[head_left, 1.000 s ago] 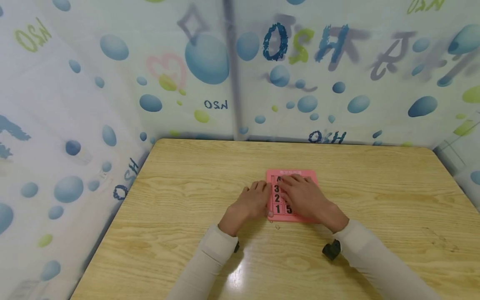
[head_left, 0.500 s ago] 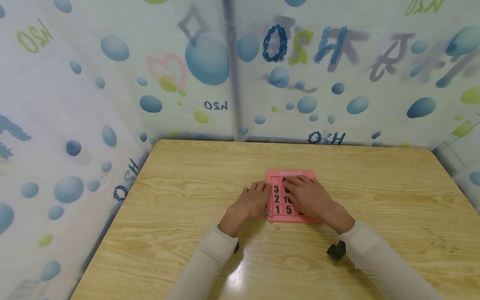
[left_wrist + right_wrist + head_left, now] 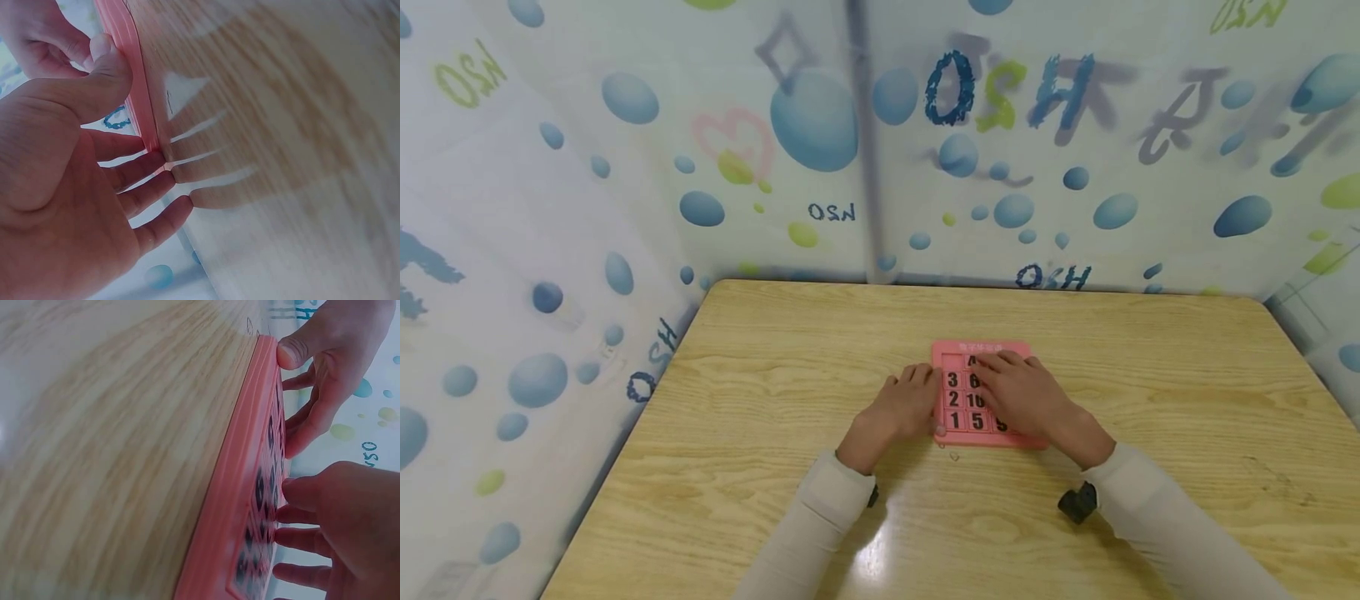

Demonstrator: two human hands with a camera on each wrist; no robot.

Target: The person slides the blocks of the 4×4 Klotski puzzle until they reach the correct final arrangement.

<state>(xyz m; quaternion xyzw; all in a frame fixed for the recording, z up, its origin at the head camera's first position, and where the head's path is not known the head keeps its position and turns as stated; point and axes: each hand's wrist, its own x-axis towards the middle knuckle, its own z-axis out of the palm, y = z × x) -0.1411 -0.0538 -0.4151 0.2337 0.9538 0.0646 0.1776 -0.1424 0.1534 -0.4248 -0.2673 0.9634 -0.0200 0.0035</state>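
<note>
A pink number slide puzzle (image 3: 945, 347) lies flat on the table, black-numbered tiles inside its raised frame. The tiles 1, 2 and 3 run up its left column, with a bare slot (image 3: 952, 362) above them. My left hand (image 3: 898, 410) holds the puzzle's left side. In the left wrist view its thumb (image 3: 111, 69) bends onto the frame while the fingers reach down by the edge. Over the right part of the tiles lies my right hand (image 3: 1024, 397), its fingertips on the upper rows, covering several numbers. The right wrist view shows those fingers (image 3: 304, 540) nearly straight, touching the tiles.
The wooden table (image 3: 790, 350) extends around the puzzle on all sides. A patterned cloth wall (image 3: 925, 183) stands behind the table's far edge and another along its left. Dark wrist devices (image 3: 1078, 502) hang under both sleeves.
My right hand has shifted a little to the right, and the 4 tile has slid right with it, baring the top-left slot. My left hand has stayed in place.
</note>
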